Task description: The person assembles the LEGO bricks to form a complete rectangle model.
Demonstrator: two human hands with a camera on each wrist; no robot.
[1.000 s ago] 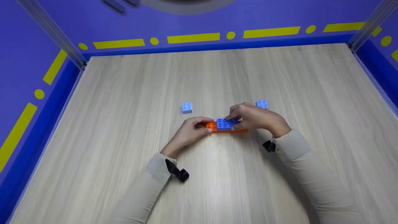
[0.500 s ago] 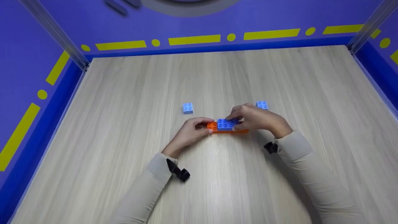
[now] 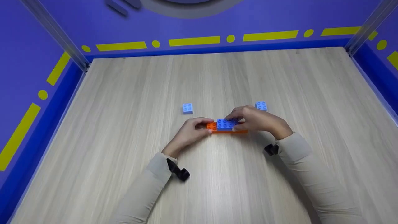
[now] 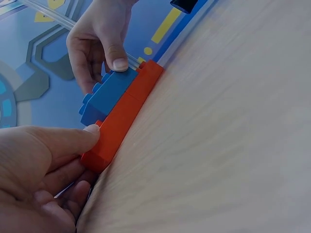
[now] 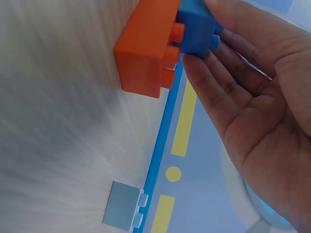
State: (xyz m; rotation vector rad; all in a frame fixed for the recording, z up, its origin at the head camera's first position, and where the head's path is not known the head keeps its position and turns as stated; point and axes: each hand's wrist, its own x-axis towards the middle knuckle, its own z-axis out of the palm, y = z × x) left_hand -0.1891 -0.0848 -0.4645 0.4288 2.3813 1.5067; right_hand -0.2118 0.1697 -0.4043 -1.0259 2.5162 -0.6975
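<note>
Two orange toy building bricks (image 3: pixel 230 132) lie end to end in a row on the table, a thin seam between them showing in the left wrist view. A blue building brick (image 4: pixel 109 97) with several studs sits on top across that seam, leaving orange studs bare at both ends. My left hand (image 3: pixel 191 130) pinches the row's left end between thumb and fingers. With thumb and fingers my right hand (image 3: pixel 258 119) grips the right part of the blue brick, partly hiding its studs in the head view. The right wrist view shows bare studs on the orange end (image 5: pixel 143 48).
Beyond the hands stand two small light blue bricks, one at left (image 3: pixel 187 109) and one at right (image 3: pixel 261 106), close behind my right hand. The wood-grain table (image 3: pixel 140 93) is bounded by blue walls (image 3: pixel 199 25) with yellow markings at the back and sides.
Both hands keep their holds, and the bricks stay in place. The right hand has dipped very slightly, uncovering a little more of the right light blue brick. The head view has tilted a little.
</note>
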